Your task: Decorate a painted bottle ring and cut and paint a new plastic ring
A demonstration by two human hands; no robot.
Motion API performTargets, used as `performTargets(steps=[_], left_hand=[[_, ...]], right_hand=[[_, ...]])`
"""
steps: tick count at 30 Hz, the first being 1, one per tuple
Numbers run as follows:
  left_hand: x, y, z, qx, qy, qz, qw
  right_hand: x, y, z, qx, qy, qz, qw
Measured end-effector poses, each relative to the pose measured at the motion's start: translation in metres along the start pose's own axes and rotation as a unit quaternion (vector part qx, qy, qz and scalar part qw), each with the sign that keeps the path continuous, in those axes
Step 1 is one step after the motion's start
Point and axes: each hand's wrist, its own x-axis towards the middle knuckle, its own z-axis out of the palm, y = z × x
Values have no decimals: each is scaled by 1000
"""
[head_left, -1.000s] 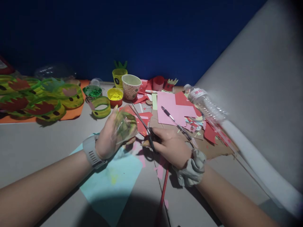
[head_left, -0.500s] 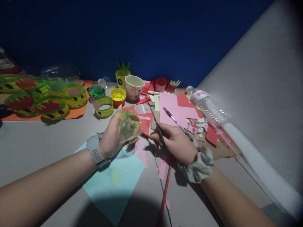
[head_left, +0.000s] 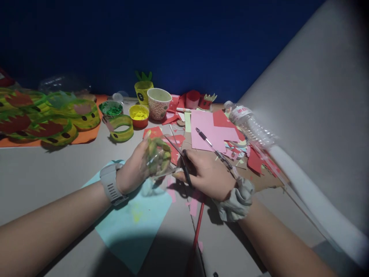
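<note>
My left hand (head_left: pixel 138 163) is wrapped round a clear plastic piece (head_left: pixel 158 156), which looks like a cut section of bottle; green and yellow paint smears show on the fingers through it. My right hand (head_left: pixel 211 173) grips scissors (head_left: pixel 186 169) with dark handles. Their blades are spread, one above and one low at the right rim of the plastic piece; whether they touch it I cannot tell. Below my left hand lies a light blue sheet (head_left: pixel 135 215) with a yellow stain. A pen (head_left: pixel 213 148) rests on pink paper (head_left: pixel 201 123) just beyond my right hand.
Painted green-yellow rings (head_left: pixel 60 129) crowd an orange sheet at the left. Green paint (head_left: pixel 111 109), yellow paint (head_left: pixel 140 115) and a paper cup (head_left: pixel 159 104) stand at the back. A plastic bottle (head_left: pixel 252 125) lies right of paper scraps. A red stick (head_left: pixel 198 227) lies in front.
The scissors have come left to the plastic piece, and their blades have spread. My left hand has turned the plastic slightly. The whole view has shifted a little.
</note>
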Motion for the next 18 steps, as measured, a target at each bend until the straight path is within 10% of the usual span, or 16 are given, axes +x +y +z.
performTargets(steps=[18], left_hand=[[1, 4, 4, -14, 11, 28, 999]], right_hand=[[1, 2, 0, 64, 45, 44, 996]])
